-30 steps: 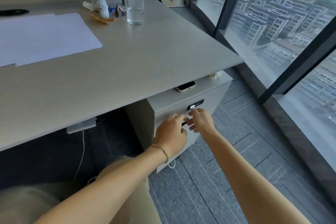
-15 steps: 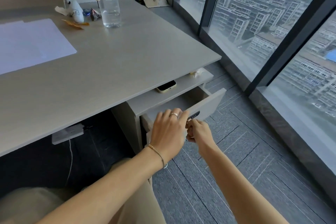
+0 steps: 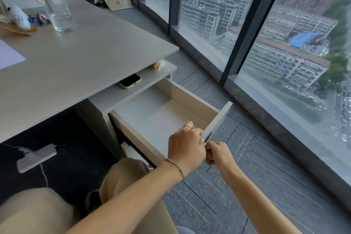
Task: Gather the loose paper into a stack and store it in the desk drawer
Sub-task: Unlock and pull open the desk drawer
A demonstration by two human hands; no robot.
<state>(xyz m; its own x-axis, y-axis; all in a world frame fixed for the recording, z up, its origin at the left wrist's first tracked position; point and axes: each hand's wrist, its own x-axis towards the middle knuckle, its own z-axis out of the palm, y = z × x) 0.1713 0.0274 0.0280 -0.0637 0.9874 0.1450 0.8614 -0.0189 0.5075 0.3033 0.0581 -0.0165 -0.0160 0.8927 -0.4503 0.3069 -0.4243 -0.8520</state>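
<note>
The top drawer (image 3: 191,99) of the small cabinet under the desk stands pulled far out, and its pale inside holds nothing. My left hand (image 3: 185,148) grips the top edge of the grey drawer front (image 3: 218,119). Just right of it, my right hand (image 3: 218,155) pinches the front's lower edge by a dark lock panel. Only a corner of the white loose paper (image 3: 8,56) shows, flat on the desk at the left edge of the view.
A phone (image 3: 130,81) lies on the cabinet top beneath the desk (image 3: 91,57). At the desk's back left are a clear water bottle (image 3: 58,10), a white toy (image 3: 19,18) and wrappers. My knee (image 3: 121,178) is near the drawer's left corner. Floor-to-ceiling windows (image 3: 284,53) run along the right.
The drawer went from closed to fully pulled out, both hands drawing its front toward me. The view has swung right, so most of the paper has left the frame.
</note>
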